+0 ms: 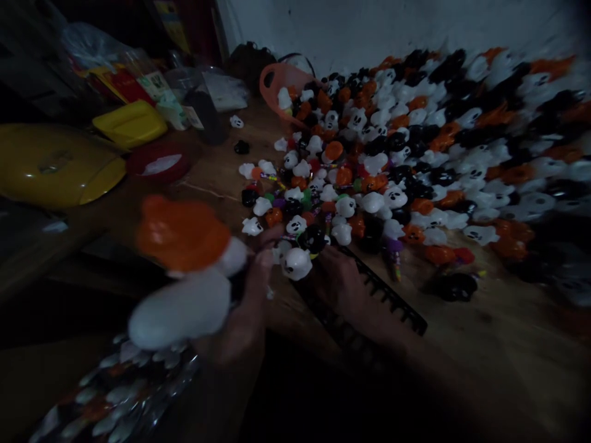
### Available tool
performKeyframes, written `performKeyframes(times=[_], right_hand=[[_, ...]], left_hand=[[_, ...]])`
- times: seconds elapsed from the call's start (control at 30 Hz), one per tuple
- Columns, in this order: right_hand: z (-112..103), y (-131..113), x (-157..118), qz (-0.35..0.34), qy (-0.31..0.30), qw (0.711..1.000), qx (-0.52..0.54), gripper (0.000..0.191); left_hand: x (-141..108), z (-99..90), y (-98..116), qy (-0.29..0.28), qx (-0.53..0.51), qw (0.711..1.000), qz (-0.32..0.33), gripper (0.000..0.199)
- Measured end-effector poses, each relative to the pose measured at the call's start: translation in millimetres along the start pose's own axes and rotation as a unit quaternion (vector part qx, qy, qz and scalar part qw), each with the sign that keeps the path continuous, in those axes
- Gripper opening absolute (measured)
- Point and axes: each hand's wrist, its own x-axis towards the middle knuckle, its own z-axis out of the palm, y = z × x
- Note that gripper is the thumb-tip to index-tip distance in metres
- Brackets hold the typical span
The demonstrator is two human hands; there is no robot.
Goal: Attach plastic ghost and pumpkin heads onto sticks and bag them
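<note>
hands (344, 280) are near black rack (392, 291), left (247, 301) holding figures (182, 311).

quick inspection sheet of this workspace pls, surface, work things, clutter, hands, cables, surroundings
Surface: brown wooden tabletop, dimly lit
Job's things: pile of small white, black and orange plastic figures, many with faces; black toothed plastic rack by the right hand
Clutter: yellow plastic tub, round red dish, pinkish-orange plastic basket beside the pile
Hands: left hand holds blurred, rounded orange and white pieces; right hand at the rack, grip unclear
Cables: nothing seen
Surroundings: pale wall behind the pile; clear plastic bag of figures at lower left
</note>
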Motion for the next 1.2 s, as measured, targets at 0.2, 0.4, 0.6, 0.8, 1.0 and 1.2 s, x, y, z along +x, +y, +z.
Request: performKeyframes(times=[0.2,0.4,0.6,0.8,1.0,1.2], right_hand=[[9,-3,-8,-0.024,-0.010,0.988,-0.155,0.016],[5,4,-1,-0.057,0.025,0.998,-0.012,0.018],[-28,-12,-6,-0.009,0.004,0.997,-0.073,0.020],[-54,-73,-46,-0.030,-0.032,0.991,0.129,0.020],[-44,-85,-48,-0.011,-0.058,0.964,0.259,0.015],[-67,-57,-43,0.116,-0.010,0.981,0.153,0.023]], left_hand=[[-14,-19.1,10,-0.010,-0.196,0.979,-0.053,0.033],[-39,-32.2,-4,0.005,-0.139,0.989,-0.049,0.036],[-53,-36.6,-3,-0.047,-0.040,0.997,-0.047,0.037],[-72,-31.8,-10,-0.070,0.029,0.994,-0.083,0.023],[-84,-21.0,-22,-0.110,0.089,0.982,-0.128,0.029],[-68,-28.0,0,-0.021,0.118,0.990,-0.079,0.024]])
